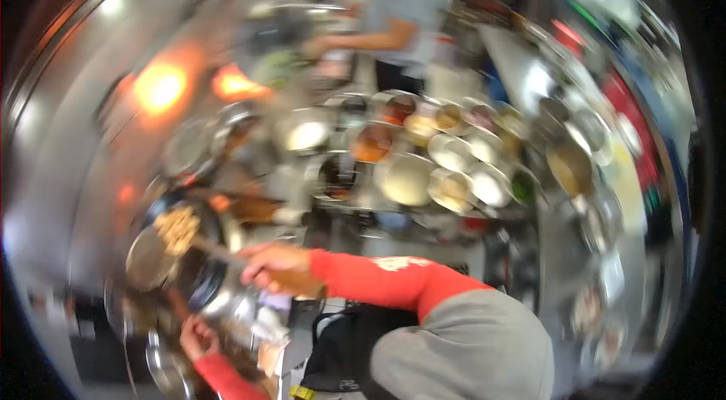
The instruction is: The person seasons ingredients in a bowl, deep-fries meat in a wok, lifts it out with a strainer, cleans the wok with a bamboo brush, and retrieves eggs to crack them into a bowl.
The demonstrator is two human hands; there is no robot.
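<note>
Strongly blurred by motion everywhere, with no sharp edge anywhere. Heavy fisheye distortion: straight lines bent into curves, round picture border, black corners outside the circle. Two orange glows above and to the left of the right hand (274, 268), spreading a warm light over the steel wall (76, 135) there. Cooler white light from far above and to the right of this hand, with bright glare patches on the metal bowls (446, 165). Darker and more shadowed just below the right hand, around the left hand (198, 336). Smeared reflections on the shiny surfaces. Medium brightness in general, colours washed out at the rim.
</note>
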